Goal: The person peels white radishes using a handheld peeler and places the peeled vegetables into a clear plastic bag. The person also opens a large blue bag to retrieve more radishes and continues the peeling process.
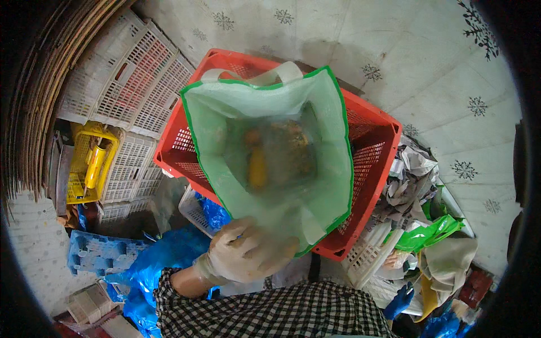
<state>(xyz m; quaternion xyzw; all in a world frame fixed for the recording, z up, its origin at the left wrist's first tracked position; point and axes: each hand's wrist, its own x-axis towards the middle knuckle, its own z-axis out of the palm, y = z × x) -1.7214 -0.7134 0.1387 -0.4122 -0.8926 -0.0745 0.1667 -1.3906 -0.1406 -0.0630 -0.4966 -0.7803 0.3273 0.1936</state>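
My left hand [249, 251], in a pale glove, grips the near edge of a pale green tote bag [334, 169]. This bag has bright green edging and white handles, and its mouth gapes upward. Blurred inside are a yellow-orange item [256, 167] and a brownish mass [291, 148]; I cannot tell what they are. Around the bag lies a red plastic crate [367, 173] with mesh walls. What appears to be my right hand [399, 300], blue-gloved, shows small beside the checkered sleeve at lower right, away from the bag. Its grip is unclear.
Stacked white mesh crates [135, 80] and a yellow basket [93, 164] stand left, near layered sheets [46, 93]. Crumpled paper [410, 181] and a green plastic bag [431, 234] are right. Blue plastic film [160, 262] and a blue pallet-like block [105, 253] lie lower left.
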